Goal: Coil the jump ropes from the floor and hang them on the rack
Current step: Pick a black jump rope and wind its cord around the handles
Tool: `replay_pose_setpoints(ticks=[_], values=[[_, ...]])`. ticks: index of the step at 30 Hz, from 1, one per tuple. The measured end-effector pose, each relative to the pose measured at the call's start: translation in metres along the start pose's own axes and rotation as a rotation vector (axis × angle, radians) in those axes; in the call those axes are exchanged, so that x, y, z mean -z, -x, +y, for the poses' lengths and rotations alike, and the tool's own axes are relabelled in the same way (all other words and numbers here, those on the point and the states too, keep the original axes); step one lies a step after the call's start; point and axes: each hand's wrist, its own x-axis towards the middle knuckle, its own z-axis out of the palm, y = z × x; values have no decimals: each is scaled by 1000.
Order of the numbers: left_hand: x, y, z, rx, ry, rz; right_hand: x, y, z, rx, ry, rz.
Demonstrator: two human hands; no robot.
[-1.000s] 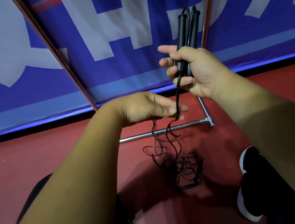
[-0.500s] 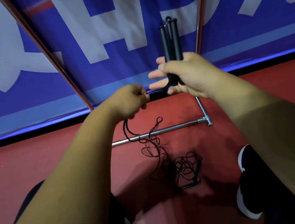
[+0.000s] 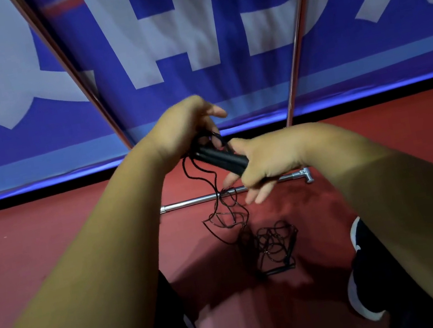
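I count two hands, both up in front of me and close together. My right hand (image 3: 267,160) is clamped on two black handles (image 3: 223,158), thumb across them, with the lower fingers splayed out beneath. The handles lie side by side, tilted, their far ends pointing left into my left hand (image 3: 186,128). That hand's fingers curl over the thin black cord (image 3: 214,193) where it leaves the handles, with one finger sticking out straight.

From there the cord drops in loose loops to the red floor (image 3: 48,236), just near of the rack's base bar (image 3: 201,199). A little nearer and to the right lies one tangled heap (image 3: 276,246) of the same black cord. It has what looks like a handle in it, so I take it for a second rope, though I cannot tell where one cord stops.

The rack shows one base bar and two uprights, left (image 3: 72,73) and right (image 3: 299,33). One dark shoe (image 3: 364,268) with a white sole sits near right.

The blue banner (image 3: 226,92) behind carries big white letters. One looks like an H, but they are cropped and I can read no word.
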Motion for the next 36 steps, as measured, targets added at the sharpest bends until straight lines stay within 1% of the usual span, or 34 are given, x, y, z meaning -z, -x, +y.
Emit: replay_pose_setpoints(ticks=[2,5,6,8,10,12,14,15,16,18,19,20,22,24,26,28,30,32,34,36], values=[[-10,5,-2,-105,-280,-33,-2,-3,2,-108,56,-23],[-24,8,-9,-289,-760,-122,-6,0,3,-293,200,10],[-28,9,-12,-338,-856,-147,-6,1,5,-351,216,29],[-35,9,-15,-387,-922,-176,-4,1,8,-421,214,84],[-38,7,-15,-401,-926,-138,0,2,9,-429,222,150],[-39,6,-12,-350,-890,-75,7,1,6,-390,263,254],[-40,5,-11,-224,-871,-44,11,-3,4,-346,217,370],[-41,5,-11,-133,-845,-55,10,-6,3,-328,180,403],[-41,6,-13,-34,-776,-80,9,-11,4,-307,148,425],[-41,8,-14,145,-563,-128,4,-20,6,-262,93,443],[-39,9,-14,199,-482,-138,2,-24,8,-244,83,452],[-36,9,-15,225,-452,-145,2,-27,10,-225,89,474],[-32,11,-15,242,-447,-179,8,-31,13,-186,140,554],[-30,14,-13,243,-367,-269,15,-32,14,-154,188,618],[-27,17,-9,262,-237,-371,18,-30,14,-132,212,630],[-23,20,-6,279,-146,-407,17,-27,13,-115,254,624],[-18,16,-9,233,-151,-377,16,-25,13,-109,309,624],[-17,12,-15,164,-239,-315,15,-23,15,-122,373,642],[-18,10,-17,121,-311,-217,14,-22,17,-152,444,646],[-20,9,-17,53,-408,-89,12,-21,17,-183,510,609]])
